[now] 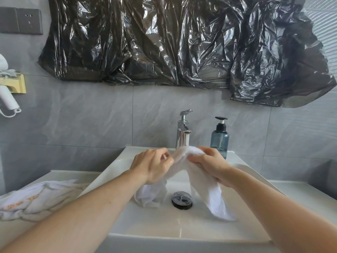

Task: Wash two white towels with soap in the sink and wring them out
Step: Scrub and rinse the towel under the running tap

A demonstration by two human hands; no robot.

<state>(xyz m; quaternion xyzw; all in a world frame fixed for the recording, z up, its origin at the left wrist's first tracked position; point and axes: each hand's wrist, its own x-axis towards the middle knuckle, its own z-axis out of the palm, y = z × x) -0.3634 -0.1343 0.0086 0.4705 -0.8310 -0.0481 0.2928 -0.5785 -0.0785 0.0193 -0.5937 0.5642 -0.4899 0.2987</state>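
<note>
My left hand (152, 166) and right hand (209, 164) both grip one white towel (204, 190) over the sink (145, 229) — second towel (34, 199) lies at the table's left edge.

A crumpled black plastic sheet (182, 44) covers the grey tiled wall (82, 117) above the bench, its lower right corner hanging lowest. At the wall's upper left sits a dark grey socket plate (21, 21). Below it, at the left edge, a white hair dryer (8, 102) hangs in a yellow holder (19, 84), its cord looped beneath. The white bench (310, 196) runs along the wall's foot and meets it at the back edge. At the far right, a darker grey wall panel (330, 178) rises beside the bench's right end.
</note>
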